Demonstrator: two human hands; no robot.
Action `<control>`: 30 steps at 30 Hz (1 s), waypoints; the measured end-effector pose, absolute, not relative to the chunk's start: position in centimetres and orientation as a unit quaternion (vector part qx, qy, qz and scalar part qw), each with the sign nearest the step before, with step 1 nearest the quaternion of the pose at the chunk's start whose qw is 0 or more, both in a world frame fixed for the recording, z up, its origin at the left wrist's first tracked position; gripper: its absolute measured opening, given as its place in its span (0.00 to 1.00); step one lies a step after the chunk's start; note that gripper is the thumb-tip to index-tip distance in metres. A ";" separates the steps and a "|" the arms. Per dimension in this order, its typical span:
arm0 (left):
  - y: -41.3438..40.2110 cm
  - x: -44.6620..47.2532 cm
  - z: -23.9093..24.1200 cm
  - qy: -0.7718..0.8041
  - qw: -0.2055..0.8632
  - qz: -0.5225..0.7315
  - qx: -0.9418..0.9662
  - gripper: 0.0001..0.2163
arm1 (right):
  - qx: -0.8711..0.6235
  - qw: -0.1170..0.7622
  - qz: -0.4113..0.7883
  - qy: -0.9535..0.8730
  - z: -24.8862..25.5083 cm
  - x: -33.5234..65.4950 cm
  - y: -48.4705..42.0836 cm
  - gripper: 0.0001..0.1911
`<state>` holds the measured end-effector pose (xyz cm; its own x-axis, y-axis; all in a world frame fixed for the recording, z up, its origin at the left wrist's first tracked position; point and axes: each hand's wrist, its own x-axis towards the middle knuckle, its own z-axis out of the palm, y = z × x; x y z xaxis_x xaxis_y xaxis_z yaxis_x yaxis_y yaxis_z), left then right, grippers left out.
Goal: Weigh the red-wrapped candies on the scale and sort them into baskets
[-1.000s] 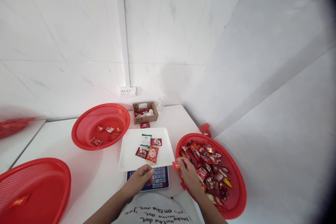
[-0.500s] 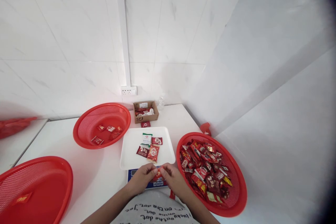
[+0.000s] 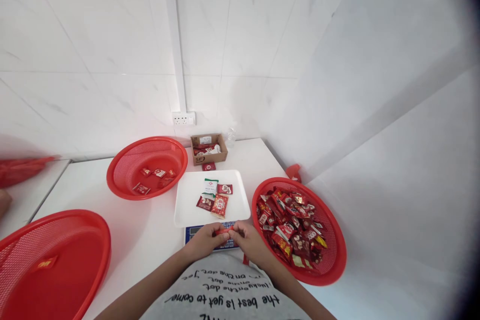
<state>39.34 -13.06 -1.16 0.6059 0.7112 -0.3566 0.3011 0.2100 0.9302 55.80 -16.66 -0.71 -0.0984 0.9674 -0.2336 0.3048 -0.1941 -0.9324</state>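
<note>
My left hand (image 3: 204,241) and my right hand (image 3: 248,240) meet over the keypad of a blue scale (image 3: 192,231). Together they pinch a small red packet (image 3: 224,231) between their fingertips. Just beyond it, the scale's white tray (image 3: 187,207) carries several snack packets (image 3: 219,205). To the right stands a red basket (image 3: 333,250) heaped with red wrapped snacks (image 3: 290,220).
A second red basket (image 3: 123,190) at the back left holds a few packets. Another large red basket (image 3: 75,240) sits at the near left with one packet. A small cardboard box (image 3: 208,147) stands by the tiled wall. White walls close in behind and right.
My right hand left the right basket carrying a red packet and came to my left hand over the scale. Both now hold the packet. The camera has tilted slightly.
</note>
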 end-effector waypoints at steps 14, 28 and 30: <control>-13.0 39.0 -2.5 0.454 0.704 0.142 0.528 0.21 | -0.665 0.333 0.450 -0.494 -2.2 57.7 -14.6 0.12; -12.9 37.9 -4.3 0.490 0.706 0.137 0.493 0.21 | -0.701 0.329 0.394 -0.495 -2.4 58.3 -9.1 0.13; -12.9 37.7 -4.4 0.495 0.702 0.140 0.493 0.21 | -0.696 0.341 0.397 -0.492 -2.4 58.4 -9.1 0.14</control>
